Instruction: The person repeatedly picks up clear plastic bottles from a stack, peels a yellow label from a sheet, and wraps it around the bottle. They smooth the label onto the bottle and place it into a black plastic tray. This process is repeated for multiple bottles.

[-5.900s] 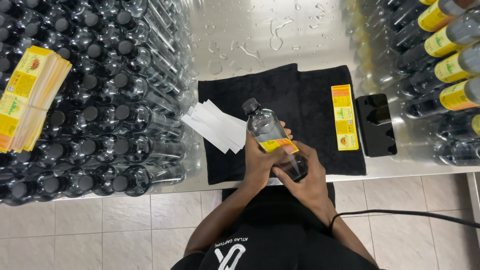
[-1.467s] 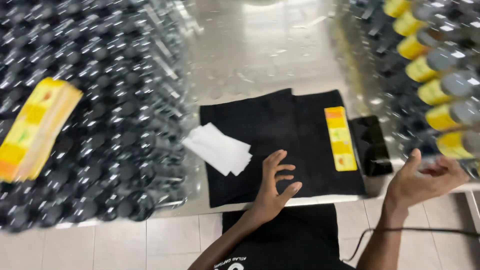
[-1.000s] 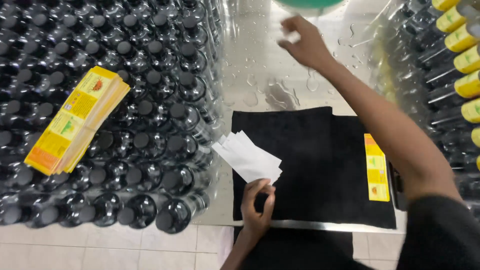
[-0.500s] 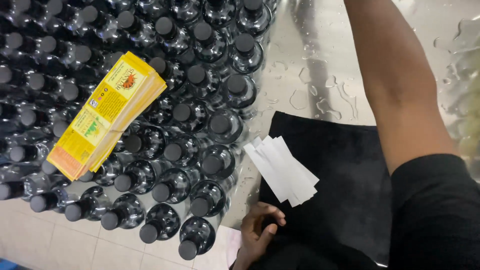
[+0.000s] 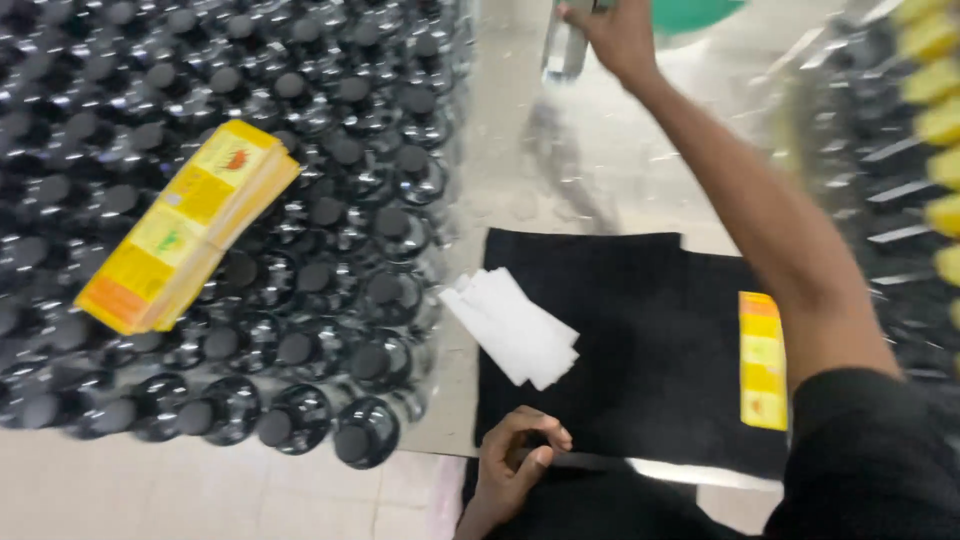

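Where the pale tiled floor [image 5: 200, 495] shows along the lower left, the shiny metal worktop [image 5: 500, 150] begins, and its whole left part is packed with upright clear bottles with black caps [image 5: 330, 300], standing shoulder to shoulder right up to the near edge. On top of their caps lies a stack of yellow labels [image 5: 185, 240], set at a slant. Just right of the bottles, a small pile of white paper strips [image 5: 515, 325] rests partly on the bare metal and partly on the left edge of a black cloth [image 5: 630, 330] spread flat on the worktop. At the cloth's near edge the left hand [image 5: 515, 465] rests with its fingers curled loosely, holding nothing that can be made out. Farther back, the right arm stretches out over the wet-looking, reflective metal, and the right hand [image 5: 620, 35] is closed around a clear bottle [image 5: 565, 45] at the far edge of the view, just beside a green rounded thing [image 5: 695, 12]. Right of the arm, a single yellow label [image 5: 762, 360] lies lengthwise on the cloth. Along the right side, blurred, stand more bottles with yellow labels [image 5: 930, 110].
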